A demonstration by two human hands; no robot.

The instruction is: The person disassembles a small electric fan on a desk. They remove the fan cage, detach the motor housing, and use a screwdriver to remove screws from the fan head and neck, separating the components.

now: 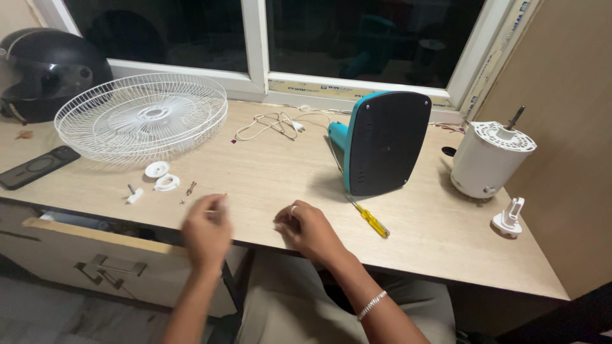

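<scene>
My left hand (pixel 206 230) hovers, motion-blurred, over the desk's front edge, fingers bunched. A thin pale sliver shows at its fingertips, but I cannot tell whether it is held. My right hand (pixel 310 229), with a ring, rests beside it on the desk with fingers curled under and nothing visible in them. A yellow-handled screwdriver (pixel 371 221) lies just right of the right hand. Beyond it a teal and black fan base (pixel 384 143) stands on its side. Left of my left hand lie two white round caps (pixel 157 169), a small white piece (pixel 134 195) and small screws (pixel 190 188).
A white wire fan grille (pixel 140 114) lies at the back left. Also on the desk: black phone (pixel 38 167), dark helmet (pixel 48 70), white cable (pixel 274 124), white motor housing (pixel 491 159), white plastic bracket (pixel 510 218). An open drawer (pixel 95 251) sticks out below left.
</scene>
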